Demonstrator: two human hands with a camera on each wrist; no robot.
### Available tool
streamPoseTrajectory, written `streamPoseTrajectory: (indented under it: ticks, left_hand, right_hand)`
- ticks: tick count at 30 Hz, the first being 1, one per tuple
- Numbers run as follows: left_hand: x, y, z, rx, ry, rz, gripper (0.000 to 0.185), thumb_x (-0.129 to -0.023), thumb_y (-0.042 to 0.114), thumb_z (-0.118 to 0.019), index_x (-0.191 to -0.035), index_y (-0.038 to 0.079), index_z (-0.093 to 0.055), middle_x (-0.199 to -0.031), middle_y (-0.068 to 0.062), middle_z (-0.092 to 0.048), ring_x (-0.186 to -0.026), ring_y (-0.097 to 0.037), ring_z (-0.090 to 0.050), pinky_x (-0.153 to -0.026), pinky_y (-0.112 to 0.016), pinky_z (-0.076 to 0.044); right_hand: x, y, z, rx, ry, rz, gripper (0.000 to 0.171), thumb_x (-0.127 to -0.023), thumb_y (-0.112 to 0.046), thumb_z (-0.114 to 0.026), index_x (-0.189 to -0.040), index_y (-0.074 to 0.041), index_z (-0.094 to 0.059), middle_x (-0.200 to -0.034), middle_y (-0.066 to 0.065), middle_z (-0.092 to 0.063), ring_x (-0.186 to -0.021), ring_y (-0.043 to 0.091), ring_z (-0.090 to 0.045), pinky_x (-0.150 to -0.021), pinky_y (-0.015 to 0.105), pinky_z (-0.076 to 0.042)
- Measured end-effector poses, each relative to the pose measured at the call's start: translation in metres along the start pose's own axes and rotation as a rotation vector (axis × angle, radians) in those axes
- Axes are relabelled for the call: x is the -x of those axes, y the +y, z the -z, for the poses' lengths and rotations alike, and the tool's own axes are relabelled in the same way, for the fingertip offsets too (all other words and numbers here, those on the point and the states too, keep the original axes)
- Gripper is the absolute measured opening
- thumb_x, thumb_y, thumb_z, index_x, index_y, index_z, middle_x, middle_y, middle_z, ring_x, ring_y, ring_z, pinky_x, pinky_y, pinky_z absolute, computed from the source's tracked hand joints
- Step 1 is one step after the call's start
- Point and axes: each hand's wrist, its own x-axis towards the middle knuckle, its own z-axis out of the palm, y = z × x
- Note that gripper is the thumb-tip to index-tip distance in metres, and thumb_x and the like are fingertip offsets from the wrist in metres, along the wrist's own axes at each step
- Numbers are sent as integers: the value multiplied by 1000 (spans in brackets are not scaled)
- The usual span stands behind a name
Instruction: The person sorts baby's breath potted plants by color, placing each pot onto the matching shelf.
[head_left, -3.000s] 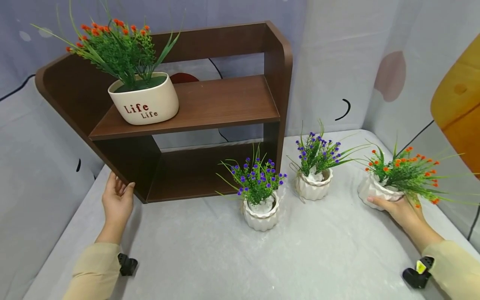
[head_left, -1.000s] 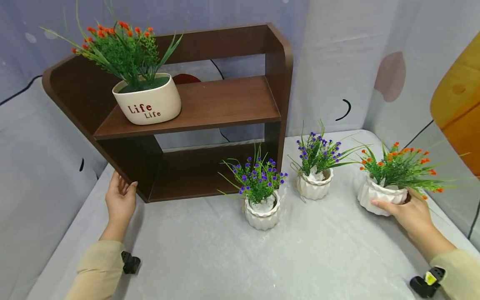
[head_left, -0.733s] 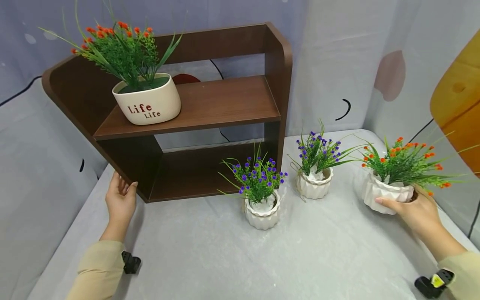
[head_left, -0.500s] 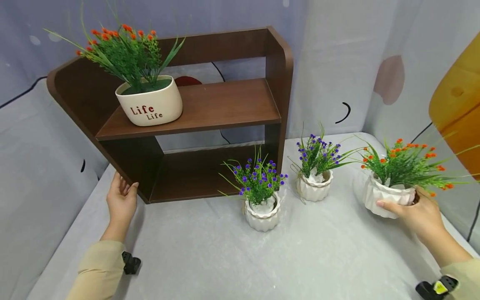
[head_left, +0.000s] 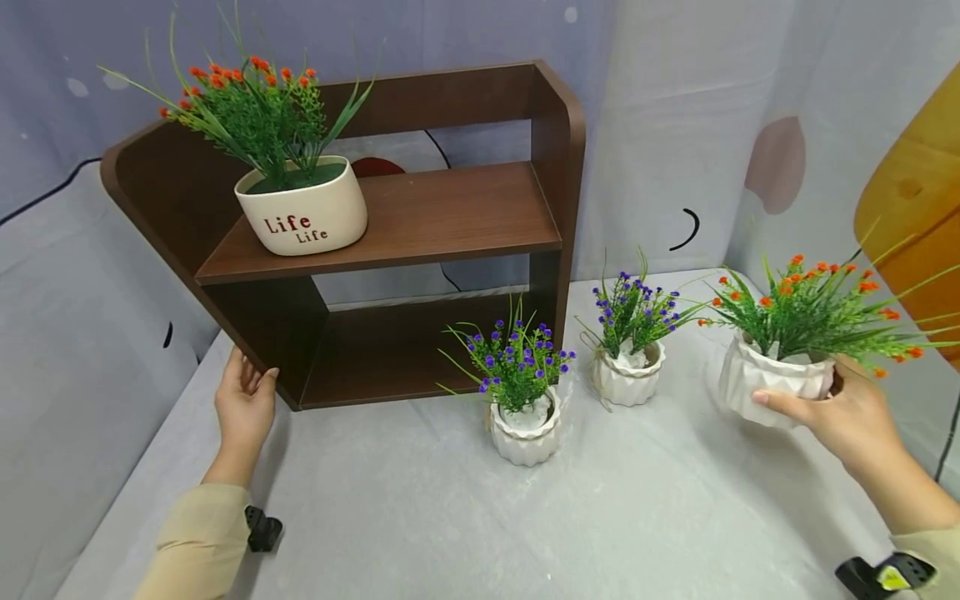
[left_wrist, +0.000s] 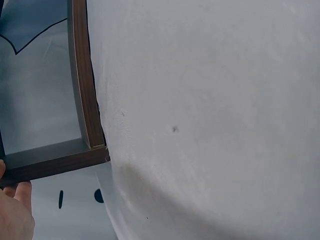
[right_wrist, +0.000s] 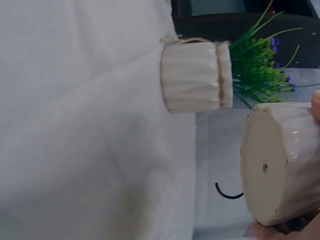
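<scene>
Orange-flowered pot point(head_left: 772, 385): held above the counter point(head_left: 600, 533), near its right edge and towards its far right corner; the right wrist view shows the underside point(right_wrist: 261, 140), so it is clear of the surface.
Right hand point(head_left: 858, 412): opened about as wide as the pot and gripping it from the right, my thumb across the near wall; the fingers behind are mostly hidden, so I can't tell how many of them bear weight.
Left hand point(head_left: 243, 408): nearly closed, pinching the lower front edge of the left side panel of the shelf point(head_left: 465, 208), by the counter's left edge.
Careful carrying: I'd do best to keep the rim level, squeeze the ribbed wall and not the leaves, and swing wide of the purple-flowered pot point(head_left: 628, 385) just to its left, since the grassy blades could snag there. My other hand should steady the panel without dragging it.
Pot's look: glossy white, ribbed, with a wavy rim and a flat base with one small dark hole; orange blooms over bushy green, long blades fanning out rightwards.
</scene>
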Motion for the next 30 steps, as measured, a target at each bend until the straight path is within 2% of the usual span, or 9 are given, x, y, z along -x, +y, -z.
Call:
streamPoseTrajectory:
  ticks: [1, 3, 6, 8, 9, 18, 24, 26, 30]
  left_hand:
    - [0, 0, 0, 0, 0, 2, 58, -89, -9, -55, -143, 6, -41, -130, -27, -54, -112, -1, -53, -86, -2, -43]
    - [1, 1, 0, 2, -2, 8, 59, -89, -9, -55, -144, 7, -41, -131, -27, -54, -113, -3, -53, -86, -3, -44]
    - [1, 2, 0, 17, -1, 11, 59, -89, -9, -56, -143, 8, -42, -131, -26, -54, -112, -2, -54, -86, -3, -44]
    - [1, 2, 0, 21, 3, 6, 58, -88, -10, -56, -143, 7, -43, -130, -26, -54, -110, 1, -53, -85, -2, -44]
    - [1, 1, 0, 22, 6, 3, 58, -88, -10, -55, -142, 7, -43, -130, -26, -54, -109, 2, -53, -85, -2, -44]
    - [0, 2, 0, 17, 2, 1, 59, -89, -10, -55, -143, 9, -43, -132, -24, -54, -112, -1, -53, -86, -2, -43]
    - [0, 1, 0, 29, 2, 13, 60, -89, -11, -55, -143, 9, -42, -132, -24, -54, -111, 1, -53, -87, -3, -44]
    - [0, 0, 0, 38, 10, 16, 59, -88, -11, -55, -143, 8, -43, -131, -25, -54, -109, 3, -53, -86, -3, -44]
    - [-1, 1, -1, 40, 10, 19, 58, -88, -10, -55, -142, 7, -43, -129, -26, -55, -105, 6, -53, -85, -3, -45]
  right_hand:
    - [1, -2, 2, -9, -1, -8, 84, -77, -41, -77, -133, 9, -39, -131, 38, -42, -109, 48, -41, -73, 50, -44]
    - [2, -6, 6, -7, 20, -10, 78, -75, -40, -79, -127, 6, -44, -123, 31, -51, -100, 38, -46, -68, 40, -46]
    - [4, -12, 11, -41, 42, -2, 61, -73, -38, -81, -116, -6, -52, -102, 3, -61, -88, 18, -49, -64, 29, -47]
    - [6, -16, 14, -72, 62, 28, 47, -71, -34, -84, -103, -19, -52, -85, -15, -52, -73, 5, -41, -52, 18, -38]
    - [7, -19, 16, -82, 63, 29, 45, -72, -34, -84, -99, -19, -51, -80, -17, -48, -71, 3, -40, -51, 18, -38]
    - [8, -45, 33, -70, 75, 40, 47, -73, -34, -83, -98, -12, -50, -81, -16, -47, -66, -3, -42, -50, 18, -39]
    - [7, -60, 39, -41, 107, 55, 49, -73, -35, -83, -98, -8, -51, -91, -2, -43, -69, -2, -39, -50, 16, -37]
    - [6, -65, 40, -52, 110, 60, 47, -72, -34, -83, -99, -11, -52, -92, -3, -44, -70, -4, -40, -50, 15, -38]
    - [6, -73, 46, -121, 106, 65, 42, -72, -31, -84, -98, -29, -50, -84, -17, -49, -68, -5, -44, -52, 13, -39]
